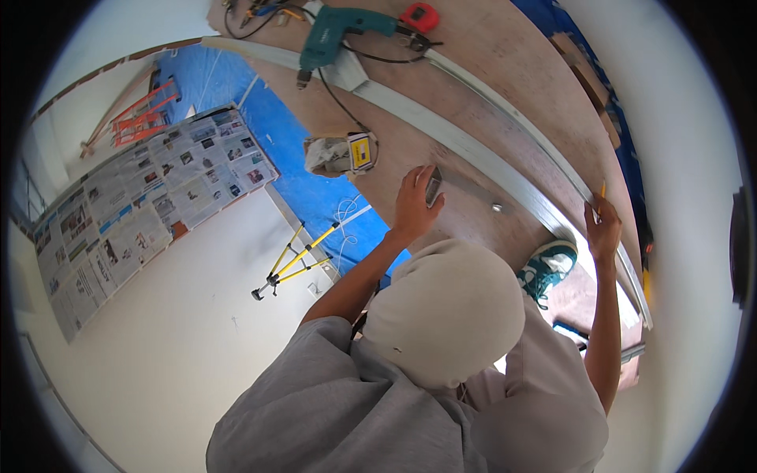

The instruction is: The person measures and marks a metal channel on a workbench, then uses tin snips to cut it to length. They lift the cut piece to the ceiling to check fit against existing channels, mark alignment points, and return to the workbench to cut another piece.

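Note:
On the brown board floor, my left hand (415,206) curls around a small dark, flat-sided rectangular block (434,187) whose kind I cannot make out. At the right, my right hand (603,227) is closed on a yellow pencil (603,190) that sticks up past the fingers. That hand also rests at a long thin metal strip (520,120); whether it grips the strip is unclear. A wider pale metal channel (465,140) runs between my hands, roughly alongside the strip. A small shiny round piece (496,208) lies nearer my left hand.
A teal corded drill (335,35), pliers (414,39) and a red tape measure (419,16) lie at the far side. An opened box (330,155) stands left of my left hand. Blue sheeting (276,134), a yellow tripod (296,264) and newspaper sheets (150,201) are farther left.

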{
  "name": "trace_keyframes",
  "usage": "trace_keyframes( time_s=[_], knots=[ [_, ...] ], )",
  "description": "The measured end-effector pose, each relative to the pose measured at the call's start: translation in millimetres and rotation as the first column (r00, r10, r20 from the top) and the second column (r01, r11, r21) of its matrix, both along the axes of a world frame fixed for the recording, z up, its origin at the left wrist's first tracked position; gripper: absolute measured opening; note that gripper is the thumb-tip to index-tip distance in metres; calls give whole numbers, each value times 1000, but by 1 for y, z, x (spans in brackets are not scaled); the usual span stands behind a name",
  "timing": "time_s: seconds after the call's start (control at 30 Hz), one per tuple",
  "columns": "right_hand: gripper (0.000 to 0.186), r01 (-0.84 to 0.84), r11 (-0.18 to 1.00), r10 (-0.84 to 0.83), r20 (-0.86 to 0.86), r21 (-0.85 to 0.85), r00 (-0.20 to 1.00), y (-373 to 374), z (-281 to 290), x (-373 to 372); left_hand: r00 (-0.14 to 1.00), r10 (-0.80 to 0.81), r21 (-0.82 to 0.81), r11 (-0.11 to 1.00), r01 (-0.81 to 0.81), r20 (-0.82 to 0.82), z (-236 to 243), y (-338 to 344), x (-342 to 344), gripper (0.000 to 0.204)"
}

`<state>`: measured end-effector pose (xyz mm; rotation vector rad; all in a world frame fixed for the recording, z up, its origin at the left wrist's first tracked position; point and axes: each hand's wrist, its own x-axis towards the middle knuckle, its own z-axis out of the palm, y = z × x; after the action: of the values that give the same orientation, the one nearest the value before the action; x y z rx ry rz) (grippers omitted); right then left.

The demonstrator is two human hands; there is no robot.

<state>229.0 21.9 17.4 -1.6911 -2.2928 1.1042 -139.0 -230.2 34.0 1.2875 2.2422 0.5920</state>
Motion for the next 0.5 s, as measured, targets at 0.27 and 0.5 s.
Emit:
trace_keyframes(
  time_s=[0.27, 0.5],
  knots=[
    [37, -254, 960, 247, 72, 120, 966, 2, 5, 3, 977, 179, 167, 973, -159, -116, 22, 30, -66, 53],
    [53, -131, 991, 132, 48, -22, 990, 5, 12, -8, 932, 343, 242, 920, -308, -116, 28, 54, -124, 48]
  ],
)
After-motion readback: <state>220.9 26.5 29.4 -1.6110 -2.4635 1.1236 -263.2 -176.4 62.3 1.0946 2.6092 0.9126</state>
